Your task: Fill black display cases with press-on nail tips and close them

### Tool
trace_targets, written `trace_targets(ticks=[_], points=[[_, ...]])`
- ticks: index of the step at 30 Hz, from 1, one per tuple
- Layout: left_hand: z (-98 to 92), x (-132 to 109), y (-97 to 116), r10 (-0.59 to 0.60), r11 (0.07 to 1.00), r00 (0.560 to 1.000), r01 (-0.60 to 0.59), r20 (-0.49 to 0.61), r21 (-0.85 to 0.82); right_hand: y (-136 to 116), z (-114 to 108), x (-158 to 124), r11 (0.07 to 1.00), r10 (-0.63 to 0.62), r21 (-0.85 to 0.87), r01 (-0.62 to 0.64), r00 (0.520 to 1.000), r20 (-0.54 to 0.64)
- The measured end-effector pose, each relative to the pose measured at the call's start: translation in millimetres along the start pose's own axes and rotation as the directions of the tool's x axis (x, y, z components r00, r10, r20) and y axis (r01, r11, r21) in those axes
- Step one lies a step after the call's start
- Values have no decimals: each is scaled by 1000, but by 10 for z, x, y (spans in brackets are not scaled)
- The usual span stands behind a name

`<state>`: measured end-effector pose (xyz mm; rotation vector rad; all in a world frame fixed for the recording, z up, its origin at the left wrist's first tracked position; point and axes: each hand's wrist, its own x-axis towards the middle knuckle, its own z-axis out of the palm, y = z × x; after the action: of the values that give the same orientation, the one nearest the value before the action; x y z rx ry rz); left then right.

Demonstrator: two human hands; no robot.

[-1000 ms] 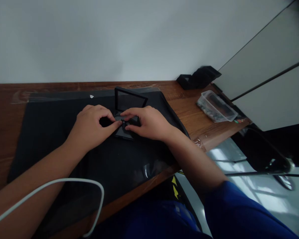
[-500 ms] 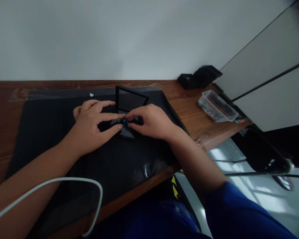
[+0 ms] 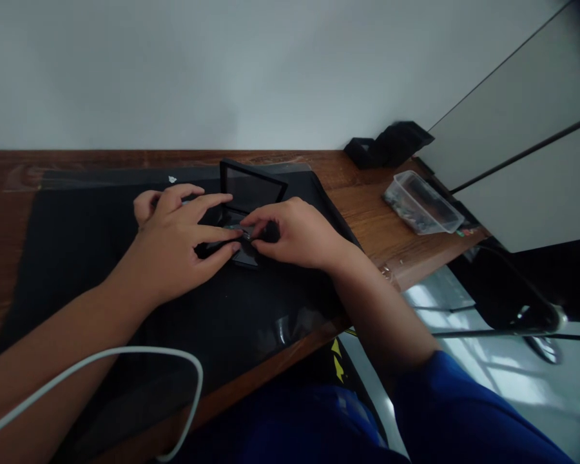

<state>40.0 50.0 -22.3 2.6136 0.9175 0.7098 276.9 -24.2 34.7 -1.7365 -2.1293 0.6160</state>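
Observation:
A small black case point(image 3: 254, 189) stands on the black mat with its framed lid raised. Over its lower part both hands meet. My left hand point(image 3: 174, 238) comes from the left, its thumb and index fingertip close together at a small dark piece point(image 3: 246, 236), the other fingers spread, one touching the lid's left edge. From the right, my right hand point(image 3: 294, 235) pinches at the same spot with thumb and fingertips. The piece is small and partly hidden by the fingertips, so its shape is unclear.
A clear plastic box point(image 3: 423, 203) with small items stands right on the wooden table point(image 3: 367, 206). Black holders point(image 3: 389, 145) are behind it by the wall. A white cable point(image 3: 140, 350) loops across the front left. A white scrap point(image 3: 173, 179) lies on the black mat point(image 3: 212, 328).
The view has shifted slightly. My left hand has moved a little toward the right, its fingers more spread and one now against the lid. My right hand stays at the case, pinching.

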Motion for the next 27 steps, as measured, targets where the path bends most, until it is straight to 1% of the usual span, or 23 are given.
trace_targets(ticks=[7,10,14,19,23,27], points=[[14,13,-43,-7,1000,1000,6,-27,-28,32,22,42,996,19,-82,-21,999,-26],[14,21,-51,-18,999,1000,18,-3,-26,52,26,51,998,-7,-62,6,1000,-10],[14,17,-35,-47,998,999,47,-2,-46,92,41,76,999,-31,-13,31,999,33],[41,20,-63,-67,995,998,68,18,-68,119,78,99,999,-20,31,18,999,47],[62,35,-106,-44,995,999,45,18,-90,96,91,89,1000,-14,12,13,998,56],[59,30,-125,-44,994,999,46,25,-100,60,84,79,999,7,-44,-5,999,51]])
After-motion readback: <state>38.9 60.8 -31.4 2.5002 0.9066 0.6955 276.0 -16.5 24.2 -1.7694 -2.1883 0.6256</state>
